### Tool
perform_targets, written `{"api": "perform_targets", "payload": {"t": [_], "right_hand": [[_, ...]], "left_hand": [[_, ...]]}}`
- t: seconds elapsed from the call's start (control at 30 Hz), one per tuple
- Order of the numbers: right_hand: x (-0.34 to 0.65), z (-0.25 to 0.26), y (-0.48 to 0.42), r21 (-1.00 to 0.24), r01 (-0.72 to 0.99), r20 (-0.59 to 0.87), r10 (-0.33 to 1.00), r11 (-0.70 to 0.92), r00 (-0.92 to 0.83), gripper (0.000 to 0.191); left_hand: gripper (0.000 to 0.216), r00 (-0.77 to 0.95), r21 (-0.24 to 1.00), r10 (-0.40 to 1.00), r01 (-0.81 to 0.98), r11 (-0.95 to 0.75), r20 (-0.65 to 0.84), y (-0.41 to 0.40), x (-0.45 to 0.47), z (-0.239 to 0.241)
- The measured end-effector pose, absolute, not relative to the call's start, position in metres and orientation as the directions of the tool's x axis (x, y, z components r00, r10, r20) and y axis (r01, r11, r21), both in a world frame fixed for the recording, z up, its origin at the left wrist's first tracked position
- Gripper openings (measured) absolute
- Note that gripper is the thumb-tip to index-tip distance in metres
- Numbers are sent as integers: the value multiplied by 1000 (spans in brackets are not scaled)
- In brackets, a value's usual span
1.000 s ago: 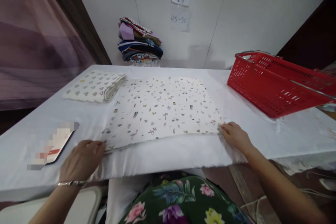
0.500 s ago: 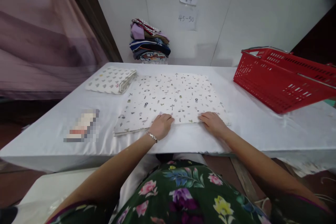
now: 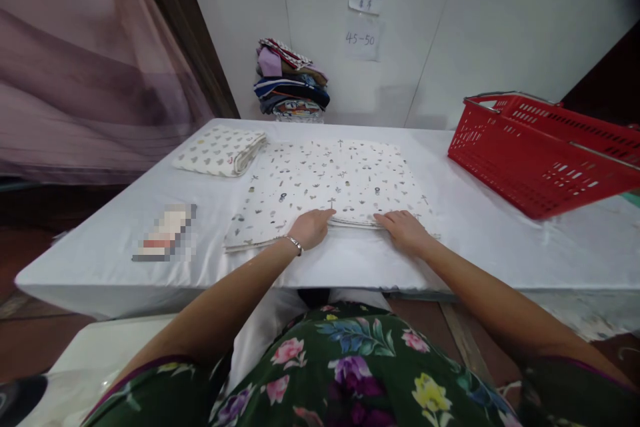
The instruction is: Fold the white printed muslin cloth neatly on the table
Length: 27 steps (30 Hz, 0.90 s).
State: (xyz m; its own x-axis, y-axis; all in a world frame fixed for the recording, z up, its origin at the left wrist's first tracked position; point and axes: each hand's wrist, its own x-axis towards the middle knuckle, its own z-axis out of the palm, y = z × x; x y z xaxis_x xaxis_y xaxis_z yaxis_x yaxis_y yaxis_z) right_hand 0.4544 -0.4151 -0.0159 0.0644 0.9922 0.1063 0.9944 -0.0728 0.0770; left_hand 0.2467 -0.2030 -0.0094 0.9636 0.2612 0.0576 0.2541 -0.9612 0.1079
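Note:
A white cloth with small printed figures [image 3: 330, 183] lies spread flat in the middle of the white table [image 3: 480, 240]. My left hand [image 3: 311, 227] rests on its near edge, fingers stretched out flat. My right hand [image 3: 404, 229] lies a little to the right on the same edge, fingers also flat and apart. Both palms press on the cloth and hold nothing. A bracelet circles my left wrist.
A folded heart-print cloth [image 3: 220, 150] sits at the table's back left. A red plastic basket [image 3: 540, 147] stands tilted at the right. A stack of folded clothes [image 3: 290, 80] is against the back wall. A flat object [image 3: 165, 233] lies near the left edge.
Both hands moved from the cloth's near corners to the middle of its near edge. The view shifted back and left a little.

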Motion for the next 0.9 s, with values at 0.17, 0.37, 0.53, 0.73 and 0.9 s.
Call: {"api": "perform_targets", "payload": {"t": [0.17, 0.37, 0.53, 0.73, 0.9], "right_hand": [[449, -21, -408, 65, 992, 203, 975, -108, 93, 54], [447, -30, -399, -56, 993, 308, 944, -108, 121, 32], [453, -35, -400, -230, 961, 328, 918, -152, 224, 28], [456, -34, -401, -212, 960, 293, 926, -181, 239, 32], [450, -30, -402, -149, 968, 277, 932, -201, 236, 29]], "left_hand": [[47, 946, 223, 320, 324, -919, -55, -195, 252, 1], [46, 960, 214, 277, 279, -936, -39, -198, 250, 5], [47, 966, 138, 204, 183, -973, 156, -215, 245, -10], [28, 954, 77, 192, 179, -981, 232, -230, 259, -14], [21, 934, 107, 235, 214, -971, 269, -226, 267, -14]]}}
